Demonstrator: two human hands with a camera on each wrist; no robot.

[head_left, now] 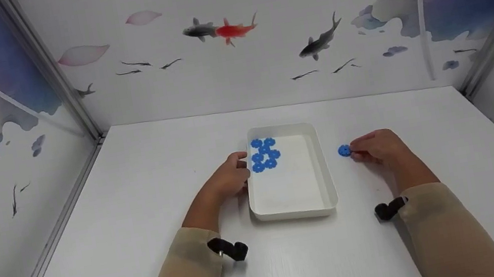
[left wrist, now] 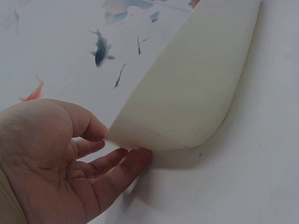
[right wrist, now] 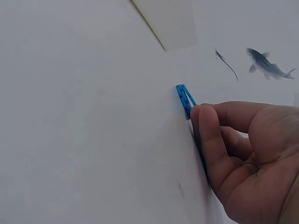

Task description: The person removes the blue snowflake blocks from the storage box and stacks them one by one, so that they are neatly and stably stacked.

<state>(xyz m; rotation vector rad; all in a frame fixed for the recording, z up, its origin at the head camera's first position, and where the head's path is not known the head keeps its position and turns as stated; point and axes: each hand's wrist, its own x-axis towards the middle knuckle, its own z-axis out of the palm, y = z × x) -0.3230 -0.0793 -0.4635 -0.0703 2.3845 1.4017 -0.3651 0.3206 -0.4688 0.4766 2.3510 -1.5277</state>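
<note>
A white rectangular tray [head_left: 291, 191] lies on the table, and several blue notched plastic discs [head_left: 264, 154] sit flat in its far left part. My left hand [head_left: 232, 177] grips the tray's left side. In the left wrist view, the thumb meets the rim of the tray [left wrist: 182, 88] and other fingertips touch its lower edge. To the right of the tray, my right hand [head_left: 379, 149] pinches one blue notched disc [head_left: 344, 150] between thumb and fingers. From the right wrist view this disc [right wrist: 184, 100] appears nearly edge-on, its near part hidden by the fingertips.
A white table [head_left: 155, 159] carries the tray. Panels printed with fish and leaves [head_left: 265, 70] stand at the back and on both sides, joined by metal posts [head_left: 49, 66]. A black device [head_left: 229, 249] sits at the left wrist and another black device [head_left: 391, 209] at the right.
</note>
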